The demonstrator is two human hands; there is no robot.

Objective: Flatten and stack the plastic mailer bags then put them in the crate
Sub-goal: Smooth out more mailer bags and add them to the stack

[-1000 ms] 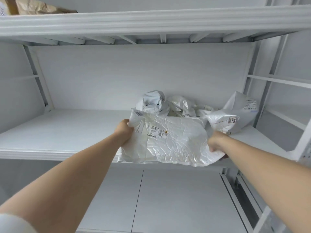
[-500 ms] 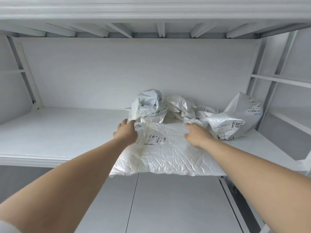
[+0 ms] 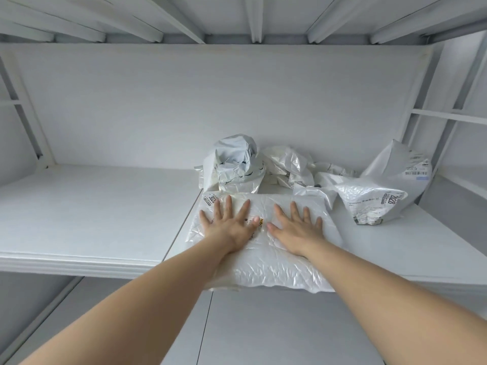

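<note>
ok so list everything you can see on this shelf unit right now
flat mailer bag: one, white, shelf's front edge, under both hands
crumpled mailer bags: at least four, white and greyish, piled behind it
shelf: one, white, under all the bags
slatted shelf above: one, white, overhead
lower shelf: one, pale grey, below
left hand: one, spread flat on the flat bag
right hand: one, spread flat beside it
</note>
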